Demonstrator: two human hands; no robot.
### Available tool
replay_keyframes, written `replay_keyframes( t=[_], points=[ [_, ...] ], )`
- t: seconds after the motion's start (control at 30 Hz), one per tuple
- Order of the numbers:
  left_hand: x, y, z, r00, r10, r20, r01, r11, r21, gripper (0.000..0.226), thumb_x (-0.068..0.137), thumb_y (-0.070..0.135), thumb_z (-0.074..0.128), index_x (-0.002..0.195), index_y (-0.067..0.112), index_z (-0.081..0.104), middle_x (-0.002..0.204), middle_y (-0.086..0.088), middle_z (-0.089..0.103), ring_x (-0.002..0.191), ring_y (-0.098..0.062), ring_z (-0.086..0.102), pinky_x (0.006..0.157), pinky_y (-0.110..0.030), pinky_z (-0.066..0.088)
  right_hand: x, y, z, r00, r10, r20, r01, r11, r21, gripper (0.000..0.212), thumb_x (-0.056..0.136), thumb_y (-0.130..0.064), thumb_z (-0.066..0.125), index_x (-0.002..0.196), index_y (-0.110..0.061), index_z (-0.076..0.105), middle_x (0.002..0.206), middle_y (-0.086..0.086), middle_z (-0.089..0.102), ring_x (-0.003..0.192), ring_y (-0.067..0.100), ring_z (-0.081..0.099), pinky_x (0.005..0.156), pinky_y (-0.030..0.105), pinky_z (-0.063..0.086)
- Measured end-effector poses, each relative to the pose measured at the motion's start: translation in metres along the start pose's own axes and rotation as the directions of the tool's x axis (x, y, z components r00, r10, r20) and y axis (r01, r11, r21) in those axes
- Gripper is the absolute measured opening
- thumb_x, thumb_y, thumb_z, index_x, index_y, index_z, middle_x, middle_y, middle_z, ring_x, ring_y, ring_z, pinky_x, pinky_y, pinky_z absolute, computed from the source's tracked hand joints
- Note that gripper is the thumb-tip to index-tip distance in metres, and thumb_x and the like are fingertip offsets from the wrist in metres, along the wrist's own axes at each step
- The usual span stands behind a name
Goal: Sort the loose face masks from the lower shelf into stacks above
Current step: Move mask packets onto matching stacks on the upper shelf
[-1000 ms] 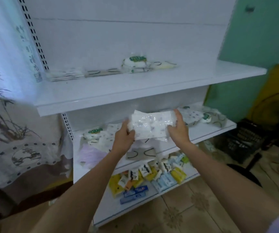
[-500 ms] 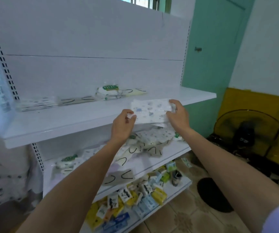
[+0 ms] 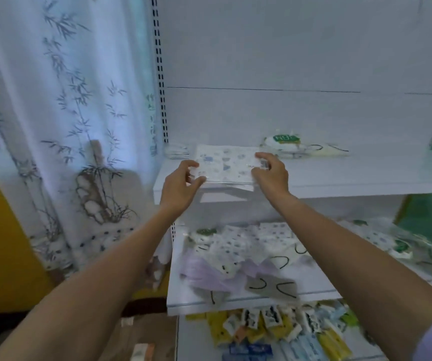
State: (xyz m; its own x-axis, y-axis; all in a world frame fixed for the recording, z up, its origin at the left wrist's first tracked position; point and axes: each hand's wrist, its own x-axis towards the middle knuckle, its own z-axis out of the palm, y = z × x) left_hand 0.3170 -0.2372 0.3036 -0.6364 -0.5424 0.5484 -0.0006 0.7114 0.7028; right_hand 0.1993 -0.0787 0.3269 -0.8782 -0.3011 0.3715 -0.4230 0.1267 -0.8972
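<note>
The printed mask packet [image 3: 226, 164] sits at the front left of the upper shelf [image 3: 360, 178]; whether it rests on the board cannot be told. The left hand [image 3: 179, 185] pinches its left edge between thumb and curled fingers, and the right hand [image 3: 271, 171] pinches its right edge likewise. Behind lie a green-labelled stack [image 3: 289, 145] and a small stack [image 3: 178, 151]. Loose masks [image 3: 246, 250] litter the lower shelf [image 3: 238, 301]

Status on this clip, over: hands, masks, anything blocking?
Both gripping: left hand, right hand on ends of white blue-printed plastic-wrapped mask bundle. Bundle at white upper shelf front edge. To its right, apart, green-labelled mask pack; nothing blocking.
</note>
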Motion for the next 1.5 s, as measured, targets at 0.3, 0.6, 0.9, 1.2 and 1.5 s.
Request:
replay_keyframes(
  t=[0.3, 0.6, 0.9, 1.2, 1.5],
  points=[
    [0.080, -0.060, -0.034, 0.993, 0.005, -0.118, 0.004, 0.997, 0.076, 0.042, 0.078, 0.024, 0.074, 0.114, 0.016, 0.054, 0.072, 0.009, 0.045, 0.075, -0.012, 0.051, 0.061, -0.015, 0.035, 0.093, -0.018, 0.092, 0.981, -0.122, 0.151, 0.128, 0.991, -0.033, 0.042, 0.085, -0.007, 0.058, 0.127, -0.014, 0.054, 0.130, 0.006, 0.054, 0.117, 0.018, 0.050, 0.076, 0.013, 0.034],
    [0.182, -0.113, -0.003, 0.983, -0.128, -0.131, 0.142, 0.984, 0.103, 0.068, 0.080, 0.023, 0.072, 0.135, 0.011, 0.035, 0.079, 0.003, 0.049, 0.079, -0.015, 0.052, 0.072, -0.022, 0.037, 0.207, 0.010, 0.154, 0.970, -0.113, 0.217, 0.127, 0.990, -0.054, 0.037, 0.092, -0.019, 0.054, 0.130, -0.014, 0.051, 0.133, 0.007, 0.052, 0.120, 0.020, 0.049, 0.085, 0.018, 0.035],
    [0.226, -0.158, 0.026, 0.962, -0.265, -0.072, 0.273, 0.946, 0.172, 0.059, 0.083, 0.029, 0.068, 0.135, 0.014, 0.043, 0.104, -0.007, 0.054, 0.102, -0.023, 0.053, 0.082, -0.024, 0.037, 0.265, 0.050, 0.202, 0.954, -0.108, 0.281, 0.194, 0.934, -0.301, 0.040, 0.092, -0.026, 0.051, 0.130, -0.012, 0.050, 0.130, 0.011, 0.054, 0.119, 0.027, 0.050, 0.096, 0.032, 0.040],
    [0.226, -0.160, 0.021, 0.934, -0.356, 0.029, 0.325, 0.880, 0.346, 0.074, 0.088, 0.037, 0.060, 0.147, 0.014, 0.021, 0.147, -0.016, 0.028, 0.138, -0.030, 0.015, 0.111, -0.039, 0.018, 0.264, 0.064, 0.207, 0.952, -0.027, 0.305, 0.228, 0.725, -0.649, 0.043, 0.101, -0.035, 0.021, 0.135, -0.023, 0.045, 0.132, 0.022, 0.040, 0.123, 0.037, 0.032, 0.100, 0.047, 0.030],
    [0.160, -0.120, -0.013, 0.976, -0.216, 0.006, 0.213, 0.969, 0.128, 0.037, 0.089, 0.017, 0.061, 0.126, 0.015, 0.055, 0.121, -0.005, 0.060, 0.094, -0.011, 0.053, 0.085, -0.017, 0.037, 0.198, 0.035, 0.169, 0.952, -0.202, 0.228, 0.294, 0.807, -0.512, 0.048, 0.101, -0.035, 0.030, 0.142, -0.011, 0.036, 0.136, 0.021, 0.043, 0.127, 0.033, 0.033, 0.103, 0.039, 0.030]
  ],
)
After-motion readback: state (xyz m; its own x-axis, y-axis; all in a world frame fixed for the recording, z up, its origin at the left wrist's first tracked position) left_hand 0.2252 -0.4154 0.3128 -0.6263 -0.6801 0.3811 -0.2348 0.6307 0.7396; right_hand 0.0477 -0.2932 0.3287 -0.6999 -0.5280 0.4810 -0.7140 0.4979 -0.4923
